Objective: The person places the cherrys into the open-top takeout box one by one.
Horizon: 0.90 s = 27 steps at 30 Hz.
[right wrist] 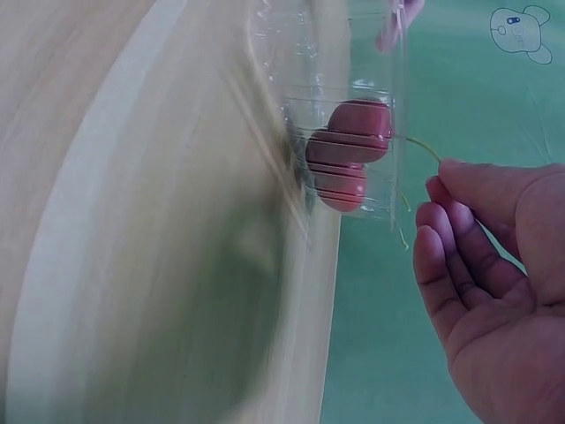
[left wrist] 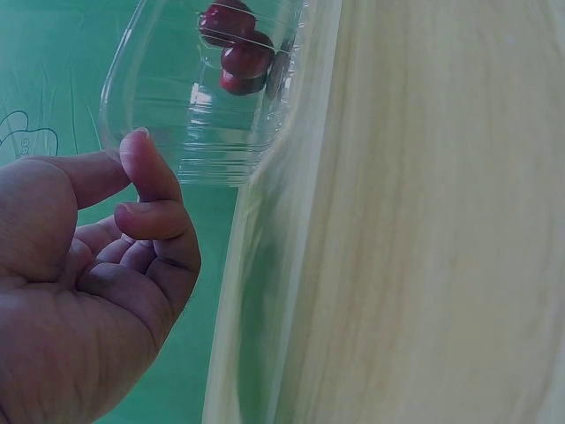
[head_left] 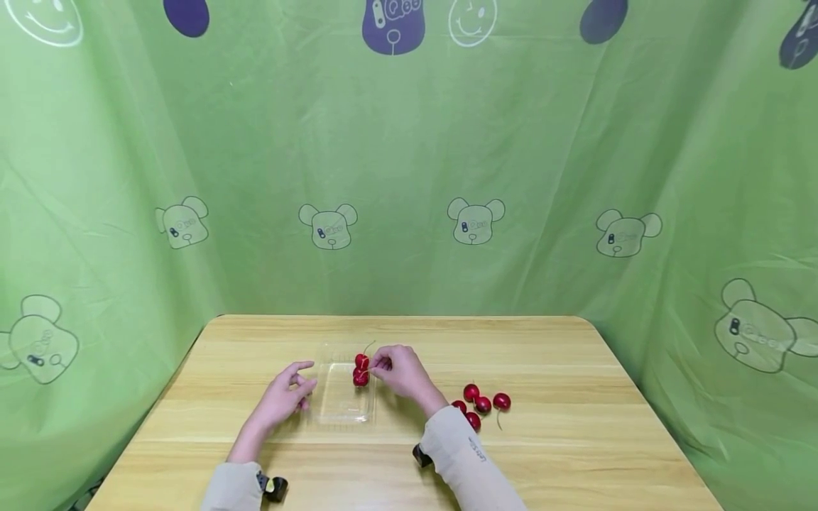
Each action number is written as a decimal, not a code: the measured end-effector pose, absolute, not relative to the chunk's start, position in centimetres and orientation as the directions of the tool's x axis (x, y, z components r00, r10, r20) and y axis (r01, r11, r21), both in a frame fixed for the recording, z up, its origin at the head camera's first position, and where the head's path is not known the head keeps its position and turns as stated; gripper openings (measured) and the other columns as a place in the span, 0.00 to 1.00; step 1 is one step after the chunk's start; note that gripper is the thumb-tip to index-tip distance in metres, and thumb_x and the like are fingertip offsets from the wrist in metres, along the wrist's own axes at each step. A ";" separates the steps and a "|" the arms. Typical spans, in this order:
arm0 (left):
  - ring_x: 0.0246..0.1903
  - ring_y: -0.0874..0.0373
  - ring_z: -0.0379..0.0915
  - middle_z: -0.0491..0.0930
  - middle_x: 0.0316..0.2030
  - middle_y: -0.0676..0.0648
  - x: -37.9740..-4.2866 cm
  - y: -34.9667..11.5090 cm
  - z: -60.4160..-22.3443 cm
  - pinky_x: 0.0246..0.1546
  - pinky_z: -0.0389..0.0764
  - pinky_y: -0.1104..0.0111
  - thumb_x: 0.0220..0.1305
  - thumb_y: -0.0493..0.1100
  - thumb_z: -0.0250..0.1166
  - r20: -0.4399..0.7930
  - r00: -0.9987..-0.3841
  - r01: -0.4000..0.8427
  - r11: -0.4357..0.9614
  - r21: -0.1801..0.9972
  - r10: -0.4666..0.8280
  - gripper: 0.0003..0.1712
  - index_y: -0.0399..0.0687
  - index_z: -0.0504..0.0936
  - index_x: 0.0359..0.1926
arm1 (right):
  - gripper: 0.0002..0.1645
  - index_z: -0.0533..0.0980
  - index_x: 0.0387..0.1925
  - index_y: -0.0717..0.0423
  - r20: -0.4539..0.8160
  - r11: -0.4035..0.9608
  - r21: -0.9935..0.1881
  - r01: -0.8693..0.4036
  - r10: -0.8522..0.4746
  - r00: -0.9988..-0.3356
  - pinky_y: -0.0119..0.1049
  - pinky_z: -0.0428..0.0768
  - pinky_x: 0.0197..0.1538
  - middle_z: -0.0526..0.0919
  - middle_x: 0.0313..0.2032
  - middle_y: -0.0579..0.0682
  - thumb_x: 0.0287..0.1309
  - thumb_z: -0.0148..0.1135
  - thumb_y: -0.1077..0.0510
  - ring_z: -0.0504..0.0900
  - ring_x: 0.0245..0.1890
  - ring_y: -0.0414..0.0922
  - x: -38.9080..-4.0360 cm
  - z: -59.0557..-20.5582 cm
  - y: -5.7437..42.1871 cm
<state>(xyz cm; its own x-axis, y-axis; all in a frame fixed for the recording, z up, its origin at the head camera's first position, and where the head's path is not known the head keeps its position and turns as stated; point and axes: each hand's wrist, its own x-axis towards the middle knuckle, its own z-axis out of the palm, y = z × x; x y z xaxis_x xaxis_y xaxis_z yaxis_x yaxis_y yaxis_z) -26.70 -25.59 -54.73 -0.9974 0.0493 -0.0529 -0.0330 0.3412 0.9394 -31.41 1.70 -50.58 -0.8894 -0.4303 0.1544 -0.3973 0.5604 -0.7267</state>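
A clear plastic box (head_left: pixel 332 415) stands on the table, with red cherries (head_left: pixel 361 360) grouped along its right side. My right hand (head_left: pixel 399 370) is at the box's right rim, and its thumb and forefinger pinch the thin green stem (right wrist: pixel 424 147) of a cherry (right wrist: pixel 364 124) inside the box wall. The other fingers of that hand curve loosely below. On the opposite side, my left hand (head_left: pixel 284 397) is by the left rim, thumb and forefinger apart in the head view. The left wrist view shows its bent fingers (left wrist: pixel 152 172) overlapping the rim, holding nothing visible.
Several more cherries (head_left: pixel 482 404) lie on the wooden table (head_left: pixel 575 426) right of the box, partly behind the right sleeve (head_left: pixel 469 458). A green curtain (head_left: pixel 409 277) with bear prints hangs behind the table and at both sides.
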 end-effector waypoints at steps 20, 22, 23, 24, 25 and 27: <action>0.24 0.56 0.77 0.80 0.37 0.37 -26.7 -25.8 -54.7 0.22 0.76 0.71 0.75 0.40 0.63 -0.045 -0.997 -0.024 0.327 0.945 0.057 0.31 0.38 0.66 0.74 | 0.02 0.85 0.36 0.59 0.180 0.573 -0.721 -0.391 -0.390 -0.903 0.27 0.81 0.39 0.85 0.31 0.45 0.61 0.70 0.67 0.79 0.31 0.37 -31.8 -51.6 1.0; 0.24 0.55 0.77 0.80 0.37 0.36 -26.5 -25.6 -54.4 0.22 0.77 0.70 0.75 0.39 0.62 -0.042 -0.998 -0.023 0.332 0.943 0.049 0.31 0.37 0.66 0.74 | 0.03 0.85 0.36 0.59 0.184 0.570 -0.725 -0.387 -0.382 -0.906 0.27 0.81 0.38 0.84 0.30 0.45 0.61 0.70 0.67 0.79 0.31 0.37 -31.9 -51.8 0.9; 0.24 0.55 0.77 0.79 0.37 0.36 -26.5 -25.5 -54.4 0.23 0.77 0.70 0.75 0.39 0.62 -0.042 -0.998 -0.023 0.331 0.943 0.048 0.31 0.37 0.66 0.74 | 0.03 0.85 0.36 0.58 0.186 0.567 -0.728 -0.385 -0.378 -0.907 0.27 0.81 0.38 0.84 0.30 0.45 0.60 0.71 0.67 0.79 0.31 0.37 -31.9 -51.9 0.9; 0.24 0.54 0.77 0.79 0.37 0.37 -26.5 -25.5 -54.5 0.23 0.77 0.70 0.75 0.38 0.62 -0.042 -0.998 -0.025 0.328 0.944 0.046 0.31 0.37 0.66 0.74 | 0.03 0.85 0.36 0.58 0.188 0.566 -0.729 -0.385 -0.375 -0.908 0.27 0.81 0.38 0.84 0.30 0.45 0.60 0.71 0.67 0.79 0.31 0.37 -31.9 -51.9 0.9; 0.24 0.55 0.77 0.79 0.37 0.37 -26.5 -25.5 -54.5 0.23 0.77 0.70 0.75 0.38 0.62 -0.041 -0.998 -0.024 0.327 0.945 0.047 0.31 0.37 0.66 0.74 | 0.04 0.85 0.36 0.57 0.189 0.567 -0.730 -0.382 -0.370 -0.910 0.27 0.81 0.38 0.84 0.30 0.45 0.59 0.71 0.67 0.79 0.31 0.37 -31.9 -52.0 0.8; 0.24 0.55 0.78 0.79 0.37 0.36 -26.7 -25.5 -54.6 0.23 0.78 0.70 0.75 0.37 0.62 -0.049 -0.998 -0.031 0.320 0.947 0.048 0.31 0.37 0.66 0.74 | 0.04 0.85 0.35 0.57 0.195 0.566 -0.729 -0.384 -0.366 -0.910 0.27 0.81 0.37 0.84 0.30 0.45 0.59 0.72 0.67 0.79 0.31 0.37 -31.9 -52.1 0.8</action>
<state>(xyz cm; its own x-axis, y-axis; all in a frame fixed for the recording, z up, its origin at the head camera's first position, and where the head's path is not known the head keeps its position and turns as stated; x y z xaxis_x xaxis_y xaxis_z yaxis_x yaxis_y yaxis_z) -26.65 -25.54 -54.61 -0.9976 0.0479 -0.0492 -0.0313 0.3204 0.9468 -31.93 0.77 -52.08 -0.9100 -0.3658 0.1951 -0.3840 0.5664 -0.7292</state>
